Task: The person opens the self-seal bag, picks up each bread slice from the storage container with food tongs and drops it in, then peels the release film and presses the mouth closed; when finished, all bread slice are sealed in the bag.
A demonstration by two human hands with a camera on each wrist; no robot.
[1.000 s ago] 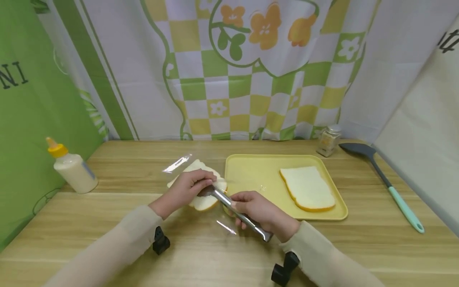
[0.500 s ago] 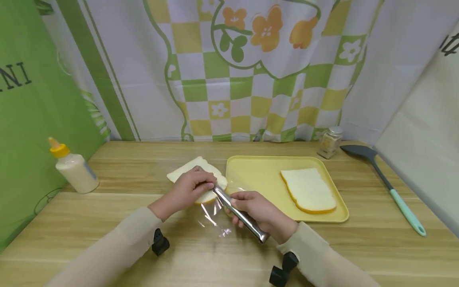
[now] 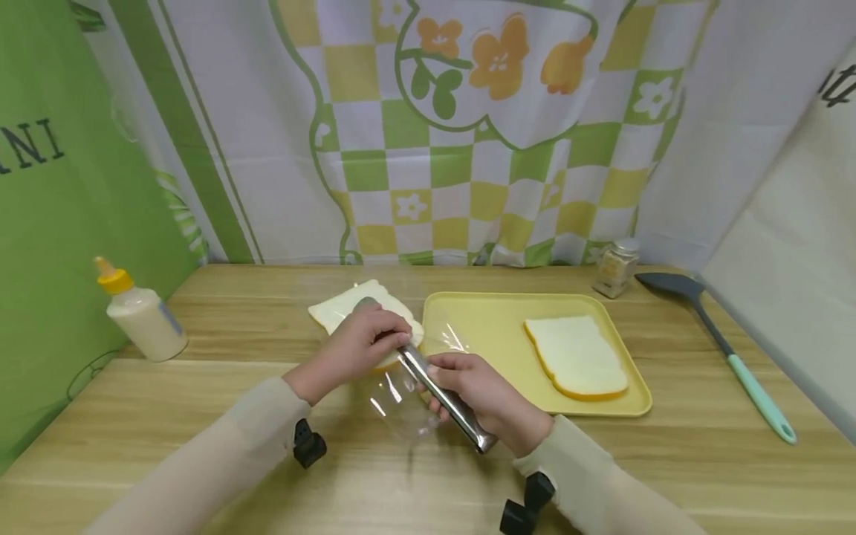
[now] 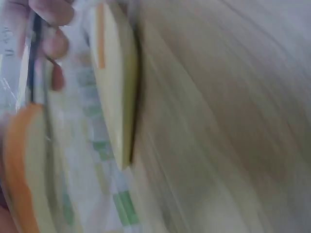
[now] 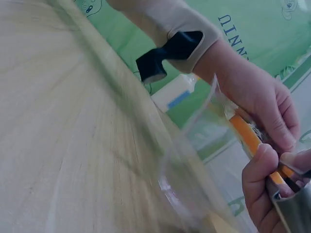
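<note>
Tongs (image 3: 453, 409) | long axis diagonal | tip points away and leftward

On the green cloth (image 3: 100, 186), dark capitals (image 3: 27, 146) end with "NI"; the right wrist view shows there also a "U". On the white cloth (image 3: 789, 260) at right, the black lettering (image 3: 841, 87) is cut by the edge and not surely readable.

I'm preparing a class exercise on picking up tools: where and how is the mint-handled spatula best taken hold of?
The spatula is probably best gripped mid-handle, from above and the near side: its long, slim handle slants toward the near right, and its broad dark head lies at the far end.
</note>
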